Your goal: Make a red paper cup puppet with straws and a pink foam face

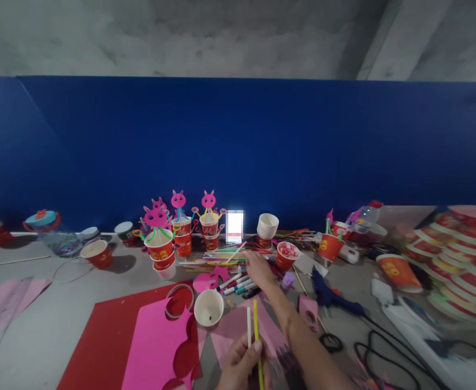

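Gripping partly hidden sticks, left hand

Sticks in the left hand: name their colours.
A white stick and a yellow stick, in the head view.

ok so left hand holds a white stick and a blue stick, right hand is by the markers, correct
Not quite: the head view shows the left hand holding a yellow stick, not a blue one, beside the white stick.

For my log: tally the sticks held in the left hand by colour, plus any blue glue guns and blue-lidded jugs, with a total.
White stick in the left hand: 1
Yellow stick in the left hand: 1
Blue glue gun: 1
Blue-lidded jug: 1
Total: 4
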`<state>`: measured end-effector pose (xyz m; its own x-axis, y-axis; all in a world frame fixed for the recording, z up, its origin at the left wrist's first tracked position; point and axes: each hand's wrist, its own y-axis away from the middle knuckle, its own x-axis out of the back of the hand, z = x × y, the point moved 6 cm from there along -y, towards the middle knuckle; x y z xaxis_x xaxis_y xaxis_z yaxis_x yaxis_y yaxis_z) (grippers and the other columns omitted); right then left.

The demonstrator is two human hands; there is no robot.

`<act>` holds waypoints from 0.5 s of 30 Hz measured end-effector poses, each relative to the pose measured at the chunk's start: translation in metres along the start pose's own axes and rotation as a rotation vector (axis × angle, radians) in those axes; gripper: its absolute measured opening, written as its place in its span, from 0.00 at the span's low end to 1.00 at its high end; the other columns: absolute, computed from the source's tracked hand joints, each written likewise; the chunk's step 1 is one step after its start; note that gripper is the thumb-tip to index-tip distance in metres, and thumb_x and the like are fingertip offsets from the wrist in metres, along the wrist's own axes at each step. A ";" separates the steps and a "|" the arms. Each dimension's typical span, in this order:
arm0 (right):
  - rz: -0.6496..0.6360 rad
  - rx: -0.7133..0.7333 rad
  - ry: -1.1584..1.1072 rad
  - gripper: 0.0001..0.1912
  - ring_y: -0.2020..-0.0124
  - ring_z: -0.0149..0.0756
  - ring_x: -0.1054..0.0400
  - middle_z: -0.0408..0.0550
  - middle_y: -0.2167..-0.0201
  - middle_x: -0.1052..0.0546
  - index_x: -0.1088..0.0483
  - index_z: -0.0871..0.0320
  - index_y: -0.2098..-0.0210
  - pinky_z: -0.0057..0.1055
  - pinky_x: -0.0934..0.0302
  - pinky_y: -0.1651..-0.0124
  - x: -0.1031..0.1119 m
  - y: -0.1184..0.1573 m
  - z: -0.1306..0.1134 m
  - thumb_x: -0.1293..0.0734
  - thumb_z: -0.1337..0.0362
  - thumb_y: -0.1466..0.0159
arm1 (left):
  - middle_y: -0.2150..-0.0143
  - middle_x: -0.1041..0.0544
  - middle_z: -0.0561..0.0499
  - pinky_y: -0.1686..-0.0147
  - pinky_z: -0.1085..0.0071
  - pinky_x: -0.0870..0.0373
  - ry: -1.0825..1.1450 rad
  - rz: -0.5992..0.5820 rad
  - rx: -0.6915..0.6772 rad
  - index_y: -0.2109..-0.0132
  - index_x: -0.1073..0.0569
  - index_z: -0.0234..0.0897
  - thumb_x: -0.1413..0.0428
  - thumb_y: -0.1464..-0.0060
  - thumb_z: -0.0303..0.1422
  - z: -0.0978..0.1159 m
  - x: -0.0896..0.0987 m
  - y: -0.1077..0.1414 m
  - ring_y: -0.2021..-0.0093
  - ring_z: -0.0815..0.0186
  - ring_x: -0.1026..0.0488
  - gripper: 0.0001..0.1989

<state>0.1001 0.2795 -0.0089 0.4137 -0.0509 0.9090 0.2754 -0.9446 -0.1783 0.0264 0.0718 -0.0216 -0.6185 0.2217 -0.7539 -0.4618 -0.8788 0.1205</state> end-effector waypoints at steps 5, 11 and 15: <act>-0.089 0.148 -0.012 0.23 0.39 0.45 0.35 0.51 0.41 0.26 0.27 0.55 0.43 0.41 0.46 0.35 -0.011 0.020 -0.025 0.37 0.74 0.36 | 0.83 0.27 0.55 0.82 0.80 0.42 -0.025 -0.012 0.016 0.65 0.28 0.35 0.37 0.45 0.47 0.001 0.000 0.000 0.85 0.73 0.32 0.19; -0.069 0.103 0.019 0.23 0.36 0.46 0.38 0.57 0.38 0.29 0.30 0.60 0.41 0.44 0.49 0.34 -0.009 0.021 -0.016 0.40 0.72 0.34 | 0.83 0.27 0.55 0.81 0.80 0.43 -0.024 -0.067 0.023 0.64 0.28 0.35 0.39 0.43 0.47 -0.004 0.000 0.000 0.85 0.73 0.32 0.18; -0.049 0.097 0.024 0.28 0.34 0.46 0.42 0.57 0.34 0.34 0.35 0.59 0.36 0.43 0.51 0.33 -0.010 0.004 -0.015 0.39 0.72 0.35 | 0.84 0.28 0.56 0.81 0.79 0.42 -0.044 -0.045 0.030 0.66 0.28 0.35 0.39 0.43 0.48 -0.010 0.006 -0.002 0.85 0.73 0.32 0.19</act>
<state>0.0841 0.2708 -0.0127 0.3768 -0.0140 0.9262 0.3778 -0.9106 -0.1675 0.0301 0.0707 -0.0329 -0.6240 0.2793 -0.7298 -0.5080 -0.8546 0.1073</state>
